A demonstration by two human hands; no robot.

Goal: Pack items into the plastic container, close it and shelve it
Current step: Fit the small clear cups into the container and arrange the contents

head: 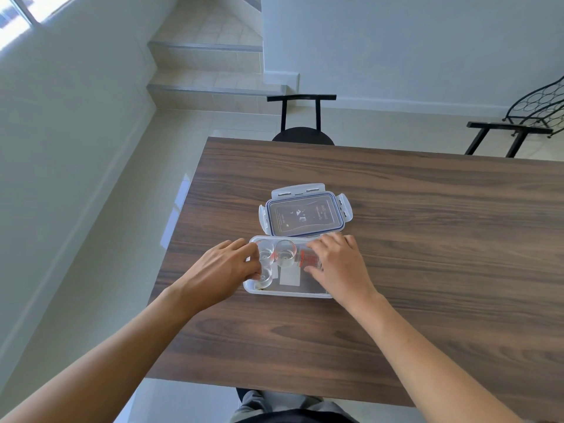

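Container (287, 293) sits open on the table (427, 239), lid (305, 216) just behind it. Our left hand (222, 270) pinches a small glass (265, 274) at the container's left end; our right hand (338, 264) curls round a red-printed glass (308, 258). We should seat glasses upright, snug, below the rim.

Head-worn wide view, looking steeply down, close over table (396, 239)

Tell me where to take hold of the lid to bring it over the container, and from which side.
Take the lid by its two short ends, from above. It lies flat on the table just beyond the container, with latch flaps splayed out at each end.
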